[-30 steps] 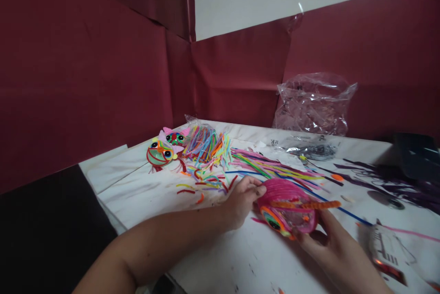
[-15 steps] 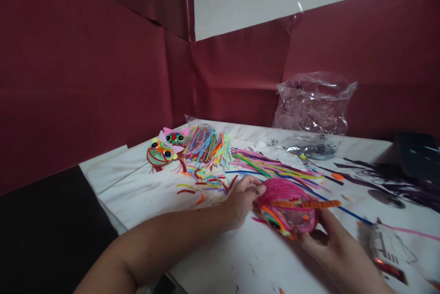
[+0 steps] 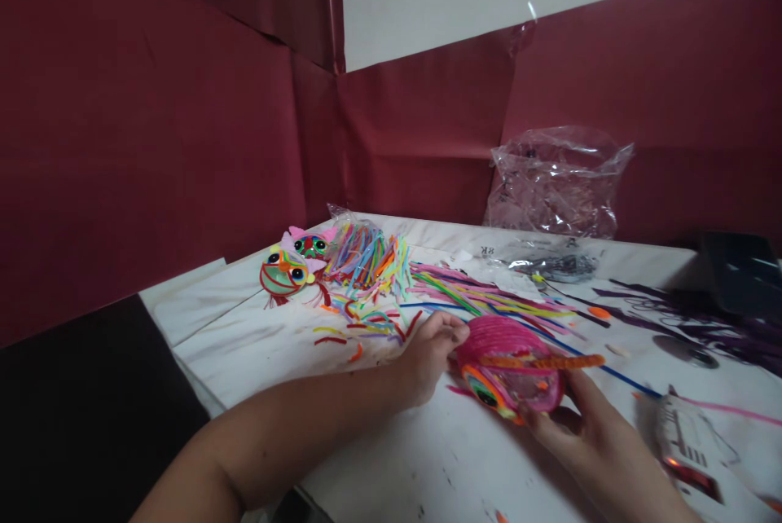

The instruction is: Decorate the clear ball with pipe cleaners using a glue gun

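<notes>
A pink pipe-cleaner animal head (image 3: 504,340) is tilted over the table between my two hands. It has a green, black and orange eye at its lower left. An orange pipe cleaner (image 3: 571,362) crosses it and sticks out to the right. My left hand (image 3: 437,348) pinches its left edge with bent fingers. From the lower right my right hand (image 3: 586,425) grips it, thumb at the bottom edge and fingers behind, partly hidden. A short pink strip lies beneath its left side.
Two finished-looking animal faces (image 3: 284,272) lie at the far left, beside bundled coloured pipe cleaners (image 3: 366,254) and scattered cut bits. Long pipe cleaners (image 3: 482,295) stretch behind my hands. A clear plastic bag (image 3: 559,189) stands at the back. Purple strips (image 3: 709,327) and a white device (image 3: 687,437) are on the right.
</notes>
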A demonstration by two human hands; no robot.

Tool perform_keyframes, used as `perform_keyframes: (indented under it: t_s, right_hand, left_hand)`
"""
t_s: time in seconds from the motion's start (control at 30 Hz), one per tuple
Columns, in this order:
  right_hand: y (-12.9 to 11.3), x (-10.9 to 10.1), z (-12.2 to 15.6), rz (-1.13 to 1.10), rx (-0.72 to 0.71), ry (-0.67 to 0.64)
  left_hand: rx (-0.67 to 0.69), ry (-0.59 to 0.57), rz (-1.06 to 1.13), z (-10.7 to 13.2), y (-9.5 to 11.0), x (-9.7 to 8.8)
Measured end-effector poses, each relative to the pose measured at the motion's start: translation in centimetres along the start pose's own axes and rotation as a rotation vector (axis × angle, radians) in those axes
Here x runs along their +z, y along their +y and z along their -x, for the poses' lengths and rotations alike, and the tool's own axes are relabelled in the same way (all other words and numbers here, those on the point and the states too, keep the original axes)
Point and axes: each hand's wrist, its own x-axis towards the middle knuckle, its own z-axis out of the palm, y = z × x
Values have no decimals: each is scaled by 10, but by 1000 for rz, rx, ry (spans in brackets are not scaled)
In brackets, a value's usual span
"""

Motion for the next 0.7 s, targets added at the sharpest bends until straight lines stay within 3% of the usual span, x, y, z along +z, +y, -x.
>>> perform_keyframes:
  t_s: [0.7]
  right_hand:
    - [-6, 1, 0, -75, 11, 36]
  left_hand:
    - [-3, 9, 32, 1, 0, 0]
